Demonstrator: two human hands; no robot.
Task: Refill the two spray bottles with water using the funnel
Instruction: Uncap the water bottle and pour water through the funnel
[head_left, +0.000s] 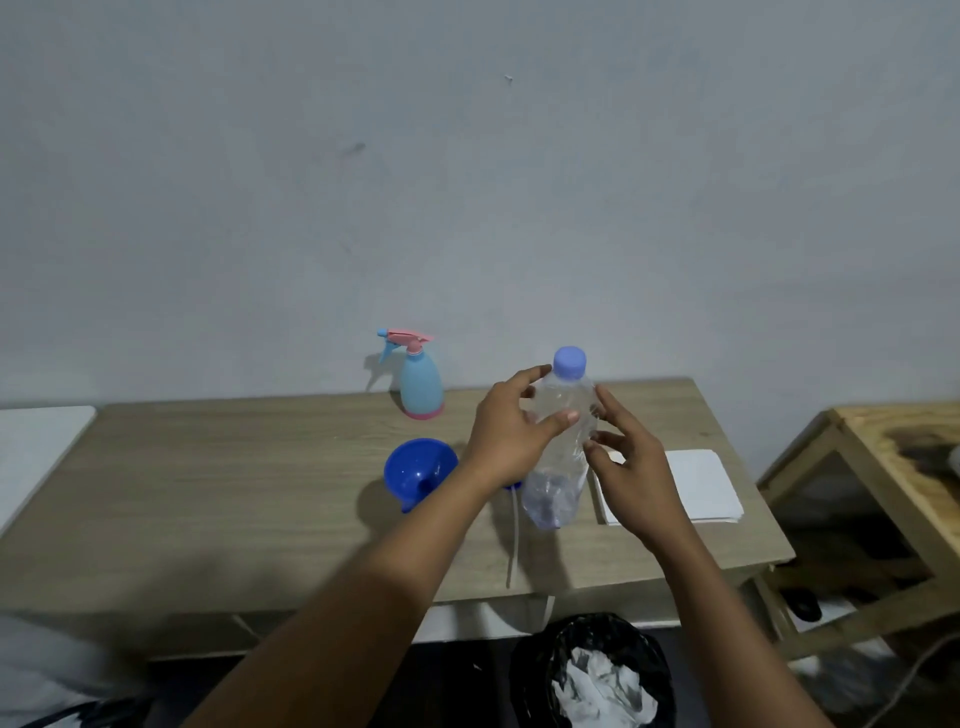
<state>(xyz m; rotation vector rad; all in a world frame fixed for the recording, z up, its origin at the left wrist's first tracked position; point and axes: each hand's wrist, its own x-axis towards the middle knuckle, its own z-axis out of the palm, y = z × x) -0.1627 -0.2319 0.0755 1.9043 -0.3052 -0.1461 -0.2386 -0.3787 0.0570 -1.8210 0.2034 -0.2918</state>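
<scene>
- Two hands meet round a clear water bottle (558, 478), held above the right half of the surface (234, 493) and leaning slightly.
- The bottle is thin, crinkled, see-through plastic with a smooth, round, violet-blue cap (570, 362) screwed on. How much water it holds is hard to judge through the wrinkles.
- The left hand (511, 431) grips the bottle's upper body, thumb across the front and fingers curled behind the shoulder.
- The right hand (631, 470) has nearly straight fingers, their tips resting on the bottle's right side. I cannot tell whether it presses or only touches.
- A spray bottle (421, 387) stands upright near the far edge by the wall. It has a matte, pale-blue, pear-shaped body, a pink base ring, and a pink and blue trigger head pointing left.
- The funnel (418, 467), glossy deep-blue plastic, lies on its side in front of the spray bottle, just left of the left wrist, with its spout towards the near edge.
- A thin pale tube (514, 545) lies on the surface, running out from under the left wrist. A small blue piece at its top is mostly hidden, so what it belongs to is unclear.
- The surface is pale wood-grain board.
- A flat stack of white paper (701, 486) lies on it behind the right hand, partly covered.
- Below the near edge, a black-lined bin (535, 670) holds crumpled white paper (602, 691) and is cut off by the frame.
</scene>
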